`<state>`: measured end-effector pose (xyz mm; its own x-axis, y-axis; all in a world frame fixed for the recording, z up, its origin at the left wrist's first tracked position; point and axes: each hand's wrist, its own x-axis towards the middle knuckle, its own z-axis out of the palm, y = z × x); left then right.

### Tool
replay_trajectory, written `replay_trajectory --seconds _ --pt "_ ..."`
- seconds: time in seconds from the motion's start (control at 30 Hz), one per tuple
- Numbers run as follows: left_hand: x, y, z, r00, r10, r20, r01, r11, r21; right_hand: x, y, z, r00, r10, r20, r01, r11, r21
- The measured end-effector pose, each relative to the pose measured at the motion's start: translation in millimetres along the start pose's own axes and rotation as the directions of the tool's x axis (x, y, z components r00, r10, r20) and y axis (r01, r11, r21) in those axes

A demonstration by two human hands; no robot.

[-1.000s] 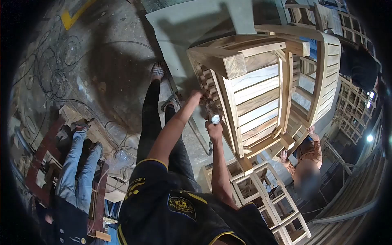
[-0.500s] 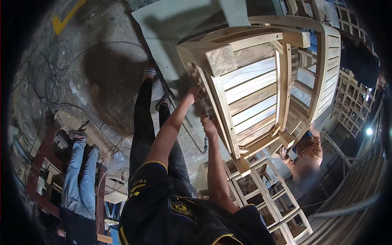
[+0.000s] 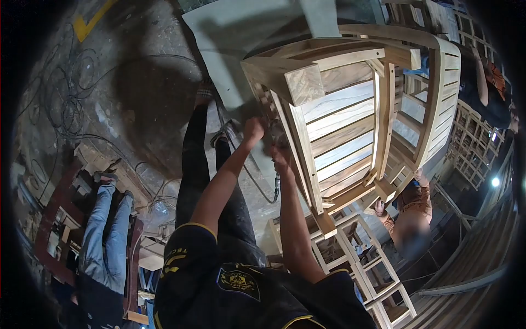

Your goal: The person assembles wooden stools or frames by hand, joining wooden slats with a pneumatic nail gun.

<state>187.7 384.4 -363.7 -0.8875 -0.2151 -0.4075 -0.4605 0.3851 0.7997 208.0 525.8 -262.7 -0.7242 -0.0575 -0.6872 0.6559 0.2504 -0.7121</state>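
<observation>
A slatted wooden seat frame point(image 3: 342, 134) is tipped on its side at my right, its near rails facing my hands. My right hand point(image 3: 280, 158) is wrapped round the handle of an air tool point(image 3: 278, 137), with a fitting and hose point(image 3: 276, 189) hanging below it. The tool sits close along the frame's near side and is partly hidden. Just to its left my left hand point(image 3: 253, 131) is closed, near the frame's edge; what it holds, if anything, is hidden.
A pale sheet-covered surface point(image 3: 219, 49) lies under the frame. Across from me a person in an orange top point(image 3: 413, 211) grips its far end. Wooden lattice frames point(image 3: 378, 268) stand at lower right. Coiled cables point(image 3: 71, 109) lie on the floor; another person's jeans point(image 3: 104, 236) show at left.
My left hand has drawn slightly left, away from the frame and tool. My right hand stays on the tool. A person's arm now shows at the upper right.
</observation>
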Motion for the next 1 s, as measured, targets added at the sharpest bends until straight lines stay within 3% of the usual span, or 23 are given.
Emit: replay_trajectory --seconds 0.03,0.07,0.17,0.23,0.3,0.33,0.43,0.47,0.5,0.53,0.6,0.7,0.73,0.77,0.87,1.0 --pt "-8.6 10.6 -20.9 0.997 -0.006 -0.073 0.001 0.998 -0.07 -2.6 -2.9 -1.7 0.999 -0.047 0.02 0.047 0.998 -0.05" --pt "-9.6 -27.7 5.7 0.982 -0.182 -0.046 0.183 0.983 0.01 -5.2 -6.1 -3.4 0.995 -0.093 0.039 0.096 0.991 -0.098" --pt "-19.4 -32.1 -16.4 0.805 -0.477 0.353 0.583 0.747 -0.321 -6.4 -17.2 2.5 1.0 -0.017 0.019 0.019 0.992 -0.126" --pt "-18.8 -28.3 -16.9 0.843 -0.478 0.246 0.536 0.712 -0.455 -30.9 -71.7 24.9 0.988 0.141 -0.054 -0.146 0.985 -0.087" --pt "-25.5 1.0 -18.0 0.849 -0.51 0.136 0.48 0.64 -0.6 -58.7 -70.8 25.4 0.949 0.285 -0.13 -0.291 0.956 -0.027" --pt "-20.9 3.5 -8.7 0.823 -0.553 0.131 0.523 0.645 -0.557 -75.7 -81.4 26.2 0.953 0.276 -0.122 -0.285 0.956 -0.07" --pt "-15.6 7.7 6.9 0.636 -0.573 0.516 0.77 0.51 -0.382 -109.1 -79.6 20.4 0.986 0.14 -0.094 -0.149 0.983 -0.102" --pt "-17.8 12.5 19.3 0.668 -0.582 0.464 0.74 0.585 -0.332 -116.4 -72.1 21.6 0.988 0.091 -0.123 -0.1 0.992 -0.075" --pt "-22.8 15.6 26.5 0.652 -0.554 0.518 0.751 0.564 -0.342 -123.0 -65.9 20.1 0.987 0.042 -0.154 -0.05 0.998 -0.049" --pt "-30.2 18.1 33.0 0.632 -0.524 0.571 0.764 0.543 -0.349 -128.6 -61.8 13.4 0.985 0.116 -0.13 -0.125 0.99 -0.063" --pt "-36.3 19.8 34.6 0.466 -0.403 0.788 0.871 0.369 -0.326 -139.1 -57.9 9.6 0.964 0.187 -0.191 -0.192 0.981 -0.006" --pt "-46.7 30.6 41.6 0.223 -0.275 0.935 0.953 0.265 -0.149 -153.4 -43.8 0.1 0.944 0.221 -0.247 -0.199 0.974 0.109" --pt "-43.7 7.8 51.1 0.079 0.061 0.995 0.982 0.167 -0.088 -156.7 -44.0 1.6 0.938 0.192 -0.288 -0.162 0.979 0.126" --pt "-52.7 -0.5 74.2 0.083 -0.022 0.996 0.988 0.133 -0.079 -158.4 -44.0 2.8 0.93 0.164 -0.328 -0.122 0.982 0.142" --pt "-63.5 26.2 111.7 0.235 -0.217 0.947 0.972 0.067 -0.226 -155.8 -23.1 -3.6 0.883 0.257 -0.392 -0.218 0.966 0.14" --pt "-67.7 31.5 146.5 0.337 -0.283 0.898 0.938 0.021 -0.346 -132.4 -19.9 -3.8 0.783 0.407 -0.47 -0.24 0.895 0.376"
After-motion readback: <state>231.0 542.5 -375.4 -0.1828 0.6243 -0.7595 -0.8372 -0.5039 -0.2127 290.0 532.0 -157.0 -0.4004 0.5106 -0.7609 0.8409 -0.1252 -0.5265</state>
